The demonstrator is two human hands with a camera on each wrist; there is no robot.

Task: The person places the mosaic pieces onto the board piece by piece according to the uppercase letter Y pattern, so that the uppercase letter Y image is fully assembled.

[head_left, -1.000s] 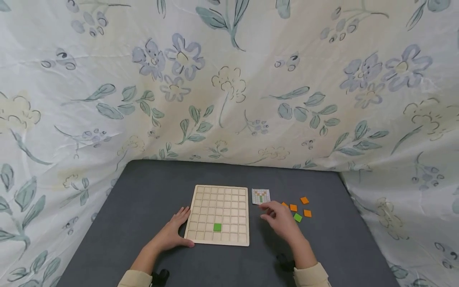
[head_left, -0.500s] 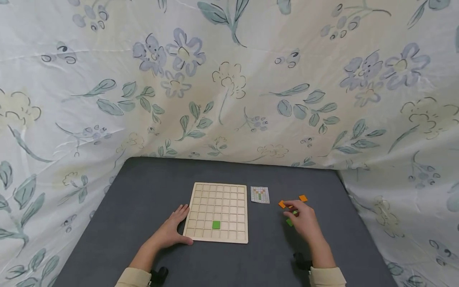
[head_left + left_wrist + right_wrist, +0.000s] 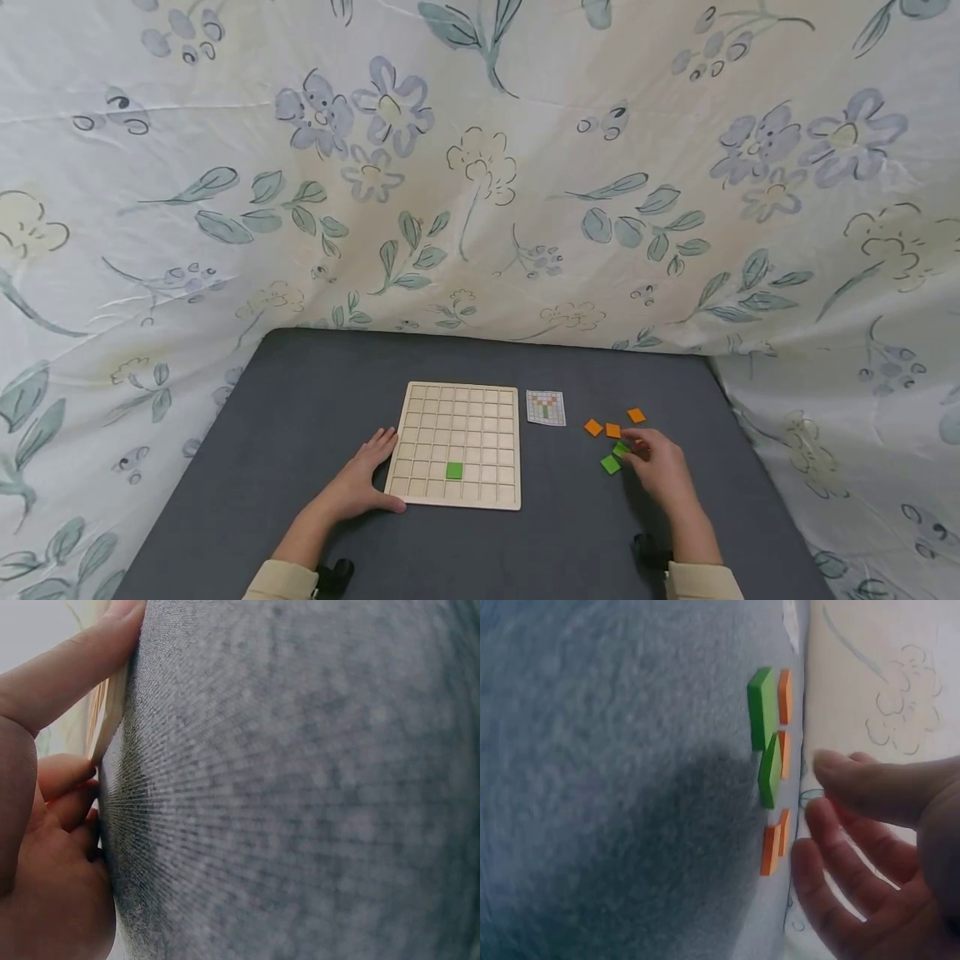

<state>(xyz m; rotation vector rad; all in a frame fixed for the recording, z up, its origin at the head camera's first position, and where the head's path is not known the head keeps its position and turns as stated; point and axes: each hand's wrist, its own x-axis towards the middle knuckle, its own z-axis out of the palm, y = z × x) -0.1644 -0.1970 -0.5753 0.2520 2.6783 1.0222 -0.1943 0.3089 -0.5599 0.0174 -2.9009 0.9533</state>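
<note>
My left hand braces the near left corner of a wooden grid board, fingers along its left side and thumb at its front edge. One green square tile sits in a cell low on the board. My right hand hovers over the loose tiles with fingers loosely bent. Nothing shows between its thumb and fingers in the right wrist view. Nearest it are two green tiles, close together. Orange tiles lie just beyond; one orange tile is mostly hidden by the hand in the head view.
A small card printed with a coloured grid pattern lies right of the board. Dark grey cloth covers the table. Floral fabric hangs behind and at both sides.
My right hand has moved right, from beside the card to over the loose tiles. A second green tile has come into view. The left hand stays at the board's corner.
</note>
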